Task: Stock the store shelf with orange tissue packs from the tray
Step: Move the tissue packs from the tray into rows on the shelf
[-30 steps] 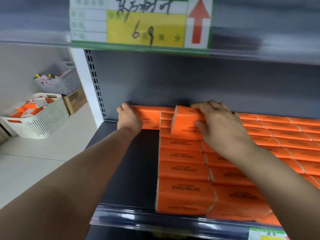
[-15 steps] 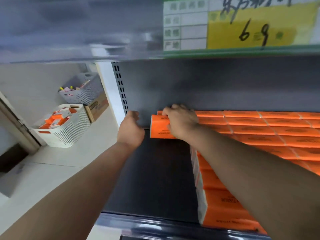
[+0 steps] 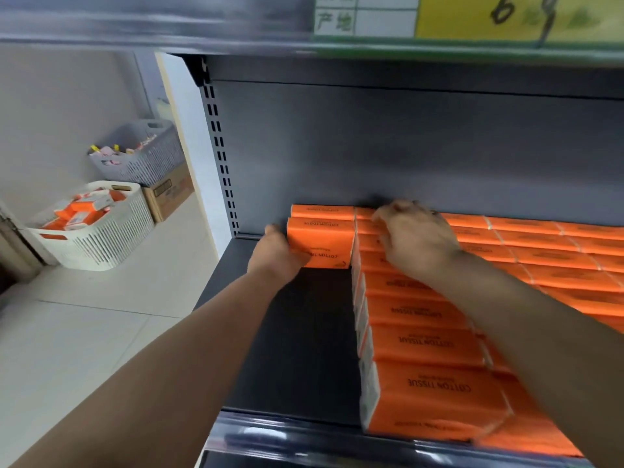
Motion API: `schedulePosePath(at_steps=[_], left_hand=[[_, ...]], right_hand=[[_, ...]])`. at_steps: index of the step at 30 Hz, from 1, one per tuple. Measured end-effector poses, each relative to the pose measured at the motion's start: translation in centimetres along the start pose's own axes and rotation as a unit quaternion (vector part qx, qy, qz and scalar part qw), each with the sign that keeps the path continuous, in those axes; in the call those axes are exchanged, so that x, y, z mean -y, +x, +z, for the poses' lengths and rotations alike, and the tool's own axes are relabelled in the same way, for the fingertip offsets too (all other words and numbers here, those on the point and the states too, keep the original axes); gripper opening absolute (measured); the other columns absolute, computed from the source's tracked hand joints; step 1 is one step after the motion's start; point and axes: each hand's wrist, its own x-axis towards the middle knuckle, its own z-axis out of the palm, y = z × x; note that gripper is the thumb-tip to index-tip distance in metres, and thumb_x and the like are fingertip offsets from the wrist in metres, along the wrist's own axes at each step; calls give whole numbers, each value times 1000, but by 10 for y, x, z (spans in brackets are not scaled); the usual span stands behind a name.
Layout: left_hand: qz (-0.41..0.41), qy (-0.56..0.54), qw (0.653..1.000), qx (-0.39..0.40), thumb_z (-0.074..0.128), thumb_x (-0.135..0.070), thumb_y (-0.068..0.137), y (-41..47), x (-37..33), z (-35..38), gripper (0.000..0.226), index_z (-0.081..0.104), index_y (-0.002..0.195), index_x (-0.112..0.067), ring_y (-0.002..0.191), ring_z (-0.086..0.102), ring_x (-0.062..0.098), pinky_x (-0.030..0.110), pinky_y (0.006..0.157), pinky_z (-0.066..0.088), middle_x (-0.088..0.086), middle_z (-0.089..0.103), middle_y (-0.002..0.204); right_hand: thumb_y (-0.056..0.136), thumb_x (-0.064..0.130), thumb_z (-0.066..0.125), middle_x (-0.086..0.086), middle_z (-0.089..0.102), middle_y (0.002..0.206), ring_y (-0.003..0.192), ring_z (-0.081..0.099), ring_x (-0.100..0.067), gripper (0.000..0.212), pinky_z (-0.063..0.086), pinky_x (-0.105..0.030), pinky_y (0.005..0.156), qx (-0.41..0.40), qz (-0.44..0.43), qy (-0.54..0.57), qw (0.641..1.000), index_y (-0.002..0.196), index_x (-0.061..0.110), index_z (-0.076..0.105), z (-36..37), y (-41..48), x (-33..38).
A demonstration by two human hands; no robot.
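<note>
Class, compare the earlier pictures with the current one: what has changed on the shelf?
The right hand let go of the pack and moved right onto the back row. The left hand moved in against the pack's left end. The front rows and basket stayed put.

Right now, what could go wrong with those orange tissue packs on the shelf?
1. The left hand holds the corner pack, with bare shelf in front of it; once let go, it might tip forward or sit crooked.
2. The right hand rests on the back rows, its forearm above the front pack by the shelf lip; pulling back carelessly could drag packs off.
</note>
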Motion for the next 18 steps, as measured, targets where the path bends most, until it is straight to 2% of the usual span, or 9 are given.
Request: schedulePosePath(at_steps=[5,8,11,14,18], left_hand=[[1,17,1000,-17,66,-21,74,9,-6,12,34,52,102,-8,84,62,27,31,63,43,7,64,88],[-11,3,999,-33,65,-20,78,7,-9,15,36,46,107,-9,87,60,27,35,69,47,7,61,92],[-12,-25,997,-69,66,-24,81,-6,-10,11,48,40,120,-10,102,58,30,38,81,49,10,58,110],[7,-27,996,-90,63,-28,86,-28,-12,3,56,38,129,-5,112,54,31,30,79,40,12,55,122],[41,-9,995,-88,60,-20,85,-72,-23,-11,44,44,123,-5,104,59,31,33,75,47,11,60,114]], right_hand=[[94,21,47,-1,52,125,118,48,-23,29,40,-38,95,35,0,7,999,122,25,54,5,-10,-5],[93,20,47,-1,53,123,116,49,-23,29,40,-38,94,20,1,19,1000,121,25,54,6,-14,-7],[92,16,49,-2,51,125,117,48,-24,36,40,-40,96,21,1,24,1000,126,25,51,2,-25,-6],[92,15,50,-2,49,128,122,45,-24,39,39,-41,99,27,5,29,999,130,24,48,-8,-47,-3],[95,20,46,-3,48,130,124,42,-25,36,37,-40,100,19,13,44,999,131,23,48,-27,-88,0]])
